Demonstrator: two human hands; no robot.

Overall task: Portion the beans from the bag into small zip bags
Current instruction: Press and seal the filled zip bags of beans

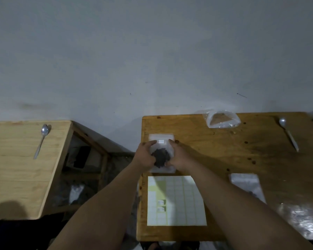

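Both hands are on one small zip bag (162, 147) at the far left of the dark table (215, 154). The left hand (145, 156) grips its left side and the right hand (177, 156) its right side, with the fingers (150, 143) curled round the plastic. The bag lies on a white pile (161, 136), probably of empty bags. Its long axis runs straight away from the person. The dark beans (160, 156) are bunched at the near end between the palms, and the far end with its white label reaches past the fingertips. Sealing looks like the next step, and the mouth seems to lie forward of both hands, equally near to each. A label sheet (175, 201) lies just nearer. A flat bag (246, 186), a far bag (222, 120) and a spoon (287, 134) lie well to the right.
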